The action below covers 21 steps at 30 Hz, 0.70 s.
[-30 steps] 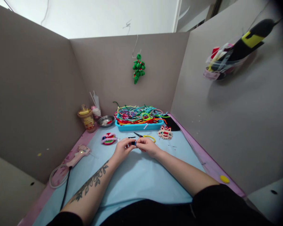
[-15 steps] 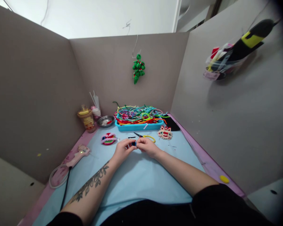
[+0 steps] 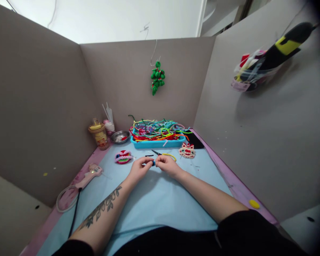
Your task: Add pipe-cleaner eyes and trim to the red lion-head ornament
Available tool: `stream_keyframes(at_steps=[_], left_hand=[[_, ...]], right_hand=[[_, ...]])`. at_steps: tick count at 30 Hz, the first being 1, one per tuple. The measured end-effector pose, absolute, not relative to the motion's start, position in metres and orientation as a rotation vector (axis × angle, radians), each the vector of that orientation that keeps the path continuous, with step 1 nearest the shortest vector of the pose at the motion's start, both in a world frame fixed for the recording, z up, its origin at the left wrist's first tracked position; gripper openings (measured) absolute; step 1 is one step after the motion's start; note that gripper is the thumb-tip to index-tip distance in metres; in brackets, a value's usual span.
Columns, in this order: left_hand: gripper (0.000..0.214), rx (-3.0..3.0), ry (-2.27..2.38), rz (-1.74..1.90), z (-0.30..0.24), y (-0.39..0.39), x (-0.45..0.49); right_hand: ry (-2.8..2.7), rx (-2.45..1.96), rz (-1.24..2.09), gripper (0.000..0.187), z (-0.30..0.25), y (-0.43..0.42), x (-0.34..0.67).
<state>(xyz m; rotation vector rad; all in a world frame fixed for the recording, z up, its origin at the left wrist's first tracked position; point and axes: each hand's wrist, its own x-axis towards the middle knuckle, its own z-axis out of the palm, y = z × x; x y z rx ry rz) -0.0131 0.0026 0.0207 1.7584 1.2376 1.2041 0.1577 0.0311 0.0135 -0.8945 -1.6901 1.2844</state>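
Note:
Between my fingertips, over the blue cloth (image 3: pixel 160 202), is a small dark-blue piece (image 3: pixel 154 163), mostly hidden; it could be a bit of pipe cleaner. My left hand (image 3: pixel 140 167) pinches it from one side. My right hand (image 3: pixel 168 165) is closed at its other side, thumb and finger together. Just beyond lie scissors (image 3: pixel 169 156) with a yellow handle and a short black strip (image 3: pixel 149 155). To the left rests a round pink, red and green fuzzy piece (image 3: pixel 123 157). On the right is a cream and red fuzzy face-like piece (image 3: pixel 187 151).
A blue tray (image 3: pixel 158 144) heaped with coloured pipe cleaners stands at the back. Left of it are a metal bowl (image 3: pixel 120 137) and a lidded cup (image 3: pixel 100 137). A pink glue gun (image 3: pixel 89 176) with its cord lies at left. Grey partitions (image 3: pixel 138 78) surround the table.
The blue piece has turned between my fingers and less of it shows. My hands have drawn slightly closer around it. The view has shifted a little.

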Motion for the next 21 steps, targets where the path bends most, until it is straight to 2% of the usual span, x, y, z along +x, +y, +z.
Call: stream_keyframes(at_steps=[10, 21], left_hand=[[0.025, 1.478, 1.179, 1.138, 0.0207, 0.0060, -0.0100], [0.025, 1.481, 1.156, 1.060, 0.0197, 0.0072, -0.0138]], right_hand=[[-1.775, -0.919, 1.178, 0.013, 0.0114, 0.0321, 0.1573], [-1.826, -0.930, 1.166, 0.013, 0.0122, 0.0318, 0.1580]])
